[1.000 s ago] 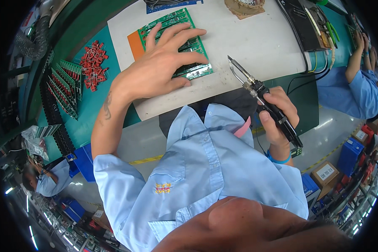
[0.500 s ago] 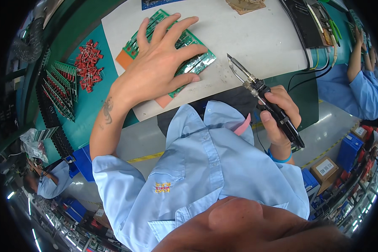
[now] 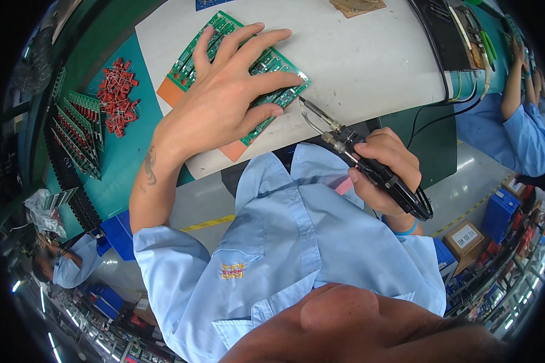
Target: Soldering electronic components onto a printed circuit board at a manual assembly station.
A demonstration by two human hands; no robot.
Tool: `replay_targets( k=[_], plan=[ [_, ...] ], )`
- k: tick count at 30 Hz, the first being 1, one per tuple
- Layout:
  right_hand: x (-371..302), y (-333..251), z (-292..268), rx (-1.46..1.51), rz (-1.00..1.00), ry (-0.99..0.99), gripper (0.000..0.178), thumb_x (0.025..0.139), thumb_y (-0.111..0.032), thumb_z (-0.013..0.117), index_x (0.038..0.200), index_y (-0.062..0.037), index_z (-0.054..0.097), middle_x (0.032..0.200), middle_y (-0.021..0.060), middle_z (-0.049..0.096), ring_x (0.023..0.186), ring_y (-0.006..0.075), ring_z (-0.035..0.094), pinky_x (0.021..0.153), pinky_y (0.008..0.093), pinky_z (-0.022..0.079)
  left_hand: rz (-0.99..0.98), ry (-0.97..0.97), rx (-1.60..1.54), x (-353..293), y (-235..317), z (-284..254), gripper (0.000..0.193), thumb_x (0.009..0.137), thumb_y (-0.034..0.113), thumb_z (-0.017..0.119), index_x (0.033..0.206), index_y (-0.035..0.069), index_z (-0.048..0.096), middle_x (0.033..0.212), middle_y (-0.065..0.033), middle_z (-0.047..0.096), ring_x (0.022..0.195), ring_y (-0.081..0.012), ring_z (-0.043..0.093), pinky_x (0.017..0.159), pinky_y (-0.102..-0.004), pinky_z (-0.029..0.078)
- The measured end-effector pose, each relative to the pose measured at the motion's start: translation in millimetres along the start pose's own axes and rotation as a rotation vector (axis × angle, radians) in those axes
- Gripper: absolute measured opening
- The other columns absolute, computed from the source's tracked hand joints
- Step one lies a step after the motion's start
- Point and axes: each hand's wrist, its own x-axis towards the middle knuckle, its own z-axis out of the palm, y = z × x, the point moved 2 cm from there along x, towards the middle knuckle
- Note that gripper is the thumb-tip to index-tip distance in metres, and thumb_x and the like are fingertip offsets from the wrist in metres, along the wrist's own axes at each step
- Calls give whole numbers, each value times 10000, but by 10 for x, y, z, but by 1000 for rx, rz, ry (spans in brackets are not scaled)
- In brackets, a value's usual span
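Note:
A green circuit board panel (image 3: 274,62) lies on a white sheet, with an orange piece (image 3: 172,92) showing from under its left and lower edges. Across the panel my left hand (image 3: 227,85) is spread, its fingers apart and pressing on the board. My right hand (image 3: 386,169) is wrapped around a black soldering iron (image 3: 378,175) with a thin feed tube beside its tip. That tip points at the panel's right corner, very close to it; whether it touches I cannot tell.
Red two-legged components (image 3: 118,95) lie heaped on the green mat at left. Boards carrying red parts (image 3: 79,130) stand in a row beside them. A brown pad (image 3: 357,6) sits at the far edge. Black cables (image 3: 433,115) run at right, near a black box (image 3: 448,36). Co-workers sit on both sides.
My right hand has brought the soldering iron left, from well off the board to its right corner. My left hand has stayed on the panel, which appears shifted slightly left.

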Motion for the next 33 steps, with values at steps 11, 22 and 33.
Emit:
replay_targets(
  k=[11, 22, 33],
  plan=[
    [34, 29, 24, -13, 2, -21, 382, 720, -10, 777, 1097, 31, 735, 883, 136, 724, 797, 289, 587, 812, 410, 501, -29, 9, -5, -10, 4, 16, 441, 738, 338, 827, 1167, 239, 811, 1636, 0, 463, 1539, -339, 344, 1259, -692, 96],
    [38, 32, 28, -21, 8, -28, 383, 720, -23, 792, 1095, 33, 739, 875, 136, 725, 798, 290, 597, 824, 414, 508, -33, 10, -13, -21, 1, 20, 448, 731, 350, 826, 1165, 239, 812, 1641, -5, 459, 1538, -336, 346, 1257, -696, 98],
    [73, 35, -34, -28, -59, -24, 445, 698, 12, 801, 1141, 18, 750, 917, 118, 739, 794, 240, 627, 785, 352, 511, -19, 19, -15, -26, -13, 38, 443, 749, 220, 862, 1185, 258, 791, 1610, -28, 465, 1522, -333, 353, 1235, -711, 118]
  ],
)
